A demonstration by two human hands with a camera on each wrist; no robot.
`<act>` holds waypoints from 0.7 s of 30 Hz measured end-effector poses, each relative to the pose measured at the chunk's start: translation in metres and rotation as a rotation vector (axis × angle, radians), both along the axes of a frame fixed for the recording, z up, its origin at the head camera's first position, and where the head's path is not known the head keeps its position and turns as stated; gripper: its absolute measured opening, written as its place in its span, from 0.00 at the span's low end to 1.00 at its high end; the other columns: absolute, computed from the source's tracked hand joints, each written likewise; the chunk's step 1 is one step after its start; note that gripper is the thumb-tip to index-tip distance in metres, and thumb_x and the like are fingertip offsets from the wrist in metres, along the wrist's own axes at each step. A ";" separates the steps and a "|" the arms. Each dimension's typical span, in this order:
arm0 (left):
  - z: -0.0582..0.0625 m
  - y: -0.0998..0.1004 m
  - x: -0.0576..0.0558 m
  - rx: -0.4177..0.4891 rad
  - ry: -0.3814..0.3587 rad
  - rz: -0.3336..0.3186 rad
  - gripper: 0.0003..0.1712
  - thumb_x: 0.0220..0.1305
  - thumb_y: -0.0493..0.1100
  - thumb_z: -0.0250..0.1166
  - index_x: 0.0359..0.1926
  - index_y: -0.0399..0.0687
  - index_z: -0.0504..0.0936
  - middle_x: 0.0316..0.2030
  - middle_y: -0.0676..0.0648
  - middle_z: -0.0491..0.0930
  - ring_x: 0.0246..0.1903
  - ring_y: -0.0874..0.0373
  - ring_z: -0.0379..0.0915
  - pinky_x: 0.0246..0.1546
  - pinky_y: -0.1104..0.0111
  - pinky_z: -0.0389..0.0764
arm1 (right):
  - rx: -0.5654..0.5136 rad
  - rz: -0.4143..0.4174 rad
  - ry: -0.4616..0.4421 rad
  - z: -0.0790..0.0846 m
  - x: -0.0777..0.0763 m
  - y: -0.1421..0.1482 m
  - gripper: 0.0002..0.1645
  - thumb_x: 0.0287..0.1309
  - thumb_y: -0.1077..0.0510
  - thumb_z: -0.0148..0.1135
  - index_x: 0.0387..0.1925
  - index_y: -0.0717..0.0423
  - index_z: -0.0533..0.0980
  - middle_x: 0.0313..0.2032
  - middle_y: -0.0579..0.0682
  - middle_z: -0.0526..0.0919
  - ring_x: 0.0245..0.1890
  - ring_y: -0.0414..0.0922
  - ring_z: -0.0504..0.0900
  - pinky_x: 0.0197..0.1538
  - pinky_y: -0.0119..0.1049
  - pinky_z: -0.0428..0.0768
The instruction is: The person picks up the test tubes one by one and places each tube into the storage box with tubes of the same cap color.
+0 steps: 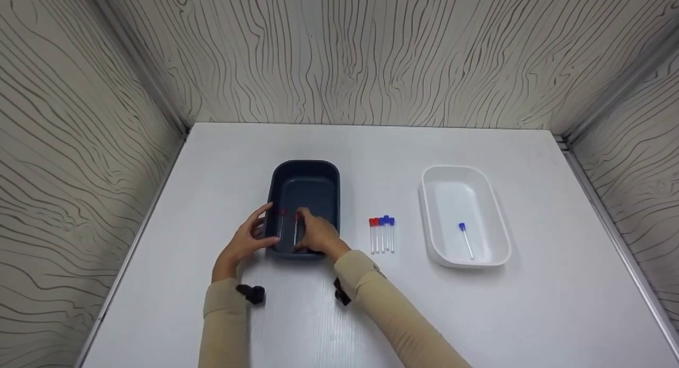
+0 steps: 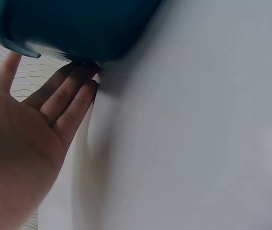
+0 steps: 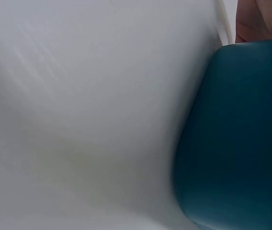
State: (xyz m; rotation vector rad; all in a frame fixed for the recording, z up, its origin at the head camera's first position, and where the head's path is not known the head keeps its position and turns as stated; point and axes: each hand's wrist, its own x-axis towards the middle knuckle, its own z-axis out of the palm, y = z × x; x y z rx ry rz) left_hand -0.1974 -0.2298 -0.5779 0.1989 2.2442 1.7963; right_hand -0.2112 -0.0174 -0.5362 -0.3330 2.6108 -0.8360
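Note:
My left hand (image 1: 246, 242) is at the left side of a dark blue tray (image 1: 338, 190). In the left wrist view, its fairly straight fingers (image 2: 69, 101) touch the tray's outer wall; the thumb reaches the rim. My right hand (image 1: 320, 234) reaches inside the tray, its fingertips and thumb at the two ends of a red-capped tube (image 1: 296, 229). Left of that tube lies another red-capped tube (image 1: 281, 227) on the tray floor. The right wrist view shows the tray's outer wall (image 3: 236, 134) and part of a hand beyond it; my right fingers are hidden there.
Right of the dark tray, several tubes (image 1: 382, 235) with red and blue caps lie side by side on the white table (image 1: 382, 161). A white tray (image 1: 461, 169) farther right holds one blue-capped tube (image 1: 466, 241). Wood-patterned panels (image 1: 339, 55) stand behind and beside the table.

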 end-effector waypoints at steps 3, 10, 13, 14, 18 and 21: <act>0.000 0.000 0.001 -0.004 -0.014 0.001 0.52 0.53 0.36 0.72 0.74 0.57 0.55 0.70 0.31 0.59 0.68 0.36 0.62 0.60 0.53 0.74 | 0.030 0.013 0.007 -0.001 0.001 -0.001 0.54 0.40 0.53 0.79 0.68 0.49 0.60 0.53 0.60 0.82 0.52 0.53 0.81 0.57 0.46 0.77; -0.001 0.001 0.002 -0.004 -0.023 -0.001 0.51 0.54 0.37 0.71 0.75 0.55 0.53 0.68 0.30 0.61 0.65 0.36 0.66 0.56 0.60 0.77 | 0.077 0.054 0.042 -0.003 0.004 0.000 0.55 0.42 0.49 0.78 0.69 0.50 0.59 0.52 0.58 0.83 0.51 0.53 0.82 0.56 0.45 0.79; -0.003 0.001 0.002 -0.017 -0.014 0.008 0.51 0.55 0.37 0.71 0.75 0.57 0.54 0.69 0.31 0.60 0.66 0.37 0.64 0.59 0.56 0.75 | 0.038 0.054 0.071 -0.003 0.004 0.001 0.52 0.43 0.49 0.77 0.68 0.50 0.60 0.49 0.55 0.84 0.47 0.51 0.83 0.52 0.44 0.79; -0.003 0.001 0.002 -0.022 -0.013 0.007 0.51 0.55 0.37 0.71 0.75 0.57 0.53 0.70 0.32 0.59 0.67 0.37 0.63 0.61 0.54 0.74 | 0.020 0.056 0.083 -0.003 0.004 0.002 0.51 0.44 0.49 0.77 0.68 0.50 0.61 0.47 0.54 0.84 0.44 0.49 0.83 0.49 0.43 0.80; -0.004 0.001 0.002 -0.037 -0.013 0.012 0.50 0.56 0.37 0.70 0.75 0.60 0.53 0.73 0.37 0.55 0.70 0.37 0.58 0.65 0.49 0.69 | -0.067 0.074 0.141 0.001 0.005 0.007 0.45 0.47 0.50 0.75 0.66 0.51 0.65 0.35 0.51 0.84 0.28 0.39 0.77 0.36 0.33 0.75; -0.002 0.001 0.002 -0.048 -0.012 0.013 0.50 0.57 0.38 0.70 0.75 0.61 0.53 0.74 0.39 0.53 0.71 0.38 0.58 0.64 0.50 0.70 | -0.125 0.096 0.179 0.006 0.007 0.013 0.42 0.48 0.50 0.74 0.64 0.52 0.67 0.26 0.46 0.80 0.21 0.33 0.69 0.30 0.27 0.68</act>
